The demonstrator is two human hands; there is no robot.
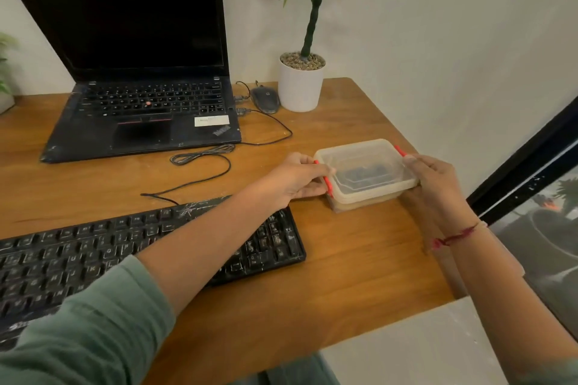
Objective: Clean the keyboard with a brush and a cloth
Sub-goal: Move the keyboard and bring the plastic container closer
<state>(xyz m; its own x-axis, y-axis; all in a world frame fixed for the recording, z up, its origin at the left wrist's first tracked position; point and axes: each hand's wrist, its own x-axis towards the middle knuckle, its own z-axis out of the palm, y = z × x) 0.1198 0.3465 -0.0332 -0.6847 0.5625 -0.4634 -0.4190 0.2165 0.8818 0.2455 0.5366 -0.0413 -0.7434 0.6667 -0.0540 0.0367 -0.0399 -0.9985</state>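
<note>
One keyboard (62,259) lies near left, one lidded box (366,172) at right; your left hand (297,180) and right hand (436,186) each grip one end.

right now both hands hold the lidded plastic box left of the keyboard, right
No. In the head view the left hand and right hand hold the lidded plastic box to the right of the keyboard, not left of it.

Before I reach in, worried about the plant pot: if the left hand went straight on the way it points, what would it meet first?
The plastic container: the left hand grips one end of it, fingers pointing across it. The plant pot stands farther back, seemingly off that line.
</note>
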